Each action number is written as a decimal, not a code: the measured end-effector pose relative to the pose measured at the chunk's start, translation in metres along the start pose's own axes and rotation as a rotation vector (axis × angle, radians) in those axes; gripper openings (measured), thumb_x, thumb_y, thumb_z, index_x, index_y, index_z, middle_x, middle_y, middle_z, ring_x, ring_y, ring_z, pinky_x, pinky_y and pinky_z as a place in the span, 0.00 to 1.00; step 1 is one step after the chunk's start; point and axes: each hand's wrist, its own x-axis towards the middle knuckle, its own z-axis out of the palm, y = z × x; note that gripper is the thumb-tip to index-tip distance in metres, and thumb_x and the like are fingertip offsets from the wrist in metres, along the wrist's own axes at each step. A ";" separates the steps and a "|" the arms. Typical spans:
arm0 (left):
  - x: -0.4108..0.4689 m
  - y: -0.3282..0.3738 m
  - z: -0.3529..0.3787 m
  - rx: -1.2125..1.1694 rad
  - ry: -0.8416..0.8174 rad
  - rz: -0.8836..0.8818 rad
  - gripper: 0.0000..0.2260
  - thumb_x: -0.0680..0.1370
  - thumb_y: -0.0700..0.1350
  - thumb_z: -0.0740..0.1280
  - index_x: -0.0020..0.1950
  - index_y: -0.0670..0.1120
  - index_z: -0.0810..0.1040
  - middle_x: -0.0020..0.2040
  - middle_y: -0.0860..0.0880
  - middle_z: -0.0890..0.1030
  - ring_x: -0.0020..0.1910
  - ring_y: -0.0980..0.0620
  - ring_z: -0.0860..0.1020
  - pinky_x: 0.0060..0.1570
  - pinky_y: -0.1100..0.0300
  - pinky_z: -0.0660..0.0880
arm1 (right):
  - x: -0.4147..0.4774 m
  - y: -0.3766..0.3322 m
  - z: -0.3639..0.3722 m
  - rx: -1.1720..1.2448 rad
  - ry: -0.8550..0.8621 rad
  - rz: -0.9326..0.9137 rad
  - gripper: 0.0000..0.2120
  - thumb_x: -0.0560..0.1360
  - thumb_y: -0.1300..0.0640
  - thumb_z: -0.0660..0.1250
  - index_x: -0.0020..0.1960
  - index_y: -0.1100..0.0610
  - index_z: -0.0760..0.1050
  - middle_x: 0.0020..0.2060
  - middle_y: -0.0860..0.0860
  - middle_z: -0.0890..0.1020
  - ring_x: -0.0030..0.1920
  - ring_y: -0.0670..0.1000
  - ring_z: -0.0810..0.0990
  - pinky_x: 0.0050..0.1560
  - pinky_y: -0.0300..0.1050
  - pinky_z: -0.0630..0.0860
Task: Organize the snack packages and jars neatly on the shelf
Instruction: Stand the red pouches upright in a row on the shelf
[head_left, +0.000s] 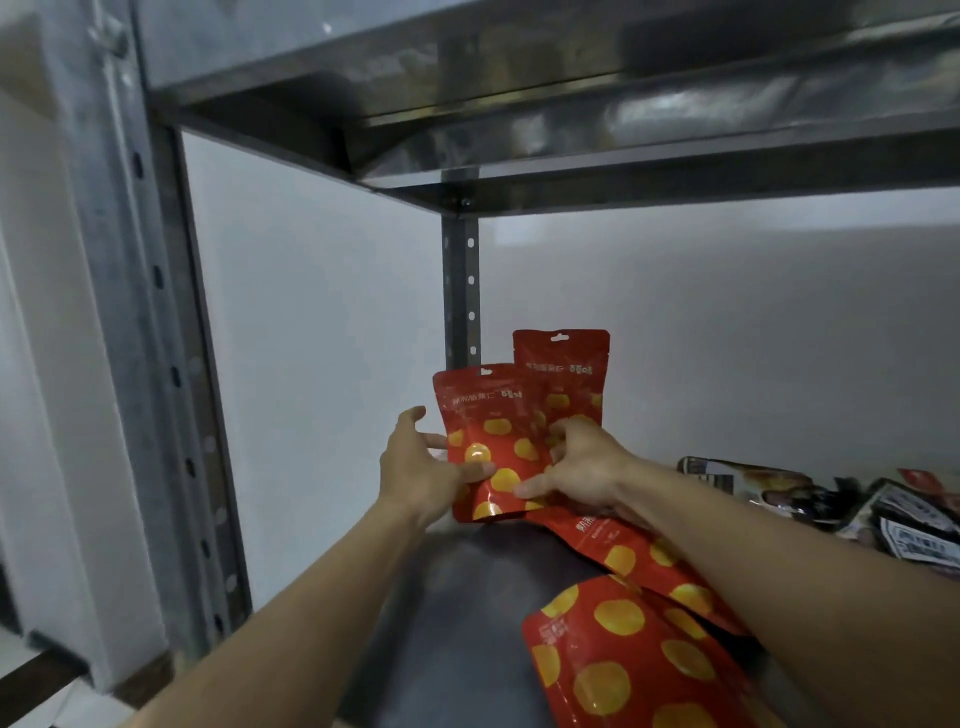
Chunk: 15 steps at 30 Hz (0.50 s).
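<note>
Pouch, held by left hand and right hand, on dark shelf near wall.

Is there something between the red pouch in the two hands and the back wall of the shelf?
Yes. A second upright red pouch stands right behind the held red pouch, toward its right side. Behind its left side nothing visible stands.

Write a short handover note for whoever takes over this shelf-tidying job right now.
Left grip and right grip both pinch the front red pouch, upright at the back left of the shelf.
Done: rear red pouch stands behind it.
Left: flat red pouch and nearest red pouch lie on the shelf; dark snack packs heaped at right.
</note>
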 end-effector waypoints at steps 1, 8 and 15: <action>-0.001 0.000 0.000 -0.021 0.004 0.024 0.44 0.66 0.43 0.80 0.75 0.49 0.59 0.56 0.51 0.76 0.56 0.45 0.79 0.53 0.50 0.77 | -0.003 0.000 -0.002 -0.001 0.036 -0.013 0.38 0.65 0.51 0.80 0.70 0.54 0.66 0.54 0.46 0.76 0.63 0.52 0.75 0.63 0.44 0.71; -0.001 -0.001 0.013 -0.095 -0.065 0.154 0.30 0.69 0.37 0.76 0.68 0.50 0.70 0.50 0.57 0.77 0.49 0.53 0.79 0.40 0.64 0.77 | -0.008 0.004 -0.014 -0.088 0.138 -0.085 0.26 0.69 0.52 0.76 0.64 0.54 0.73 0.62 0.51 0.78 0.62 0.53 0.76 0.64 0.46 0.72; 0.003 0.006 0.039 -0.138 -0.204 0.162 0.26 0.75 0.38 0.71 0.68 0.52 0.67 0.60 0.50 0.76 0.55 0.50 0.77 0.53 0.51 0.79 | -0.008 0.018 -0.030 -0.102 0.153 -0.044 0.27 0.71 0.51 0.75 0.66 0.57 0.72 0.61 0.53 0.79 0.60 0.55 0.78 0.60 0.47 0.76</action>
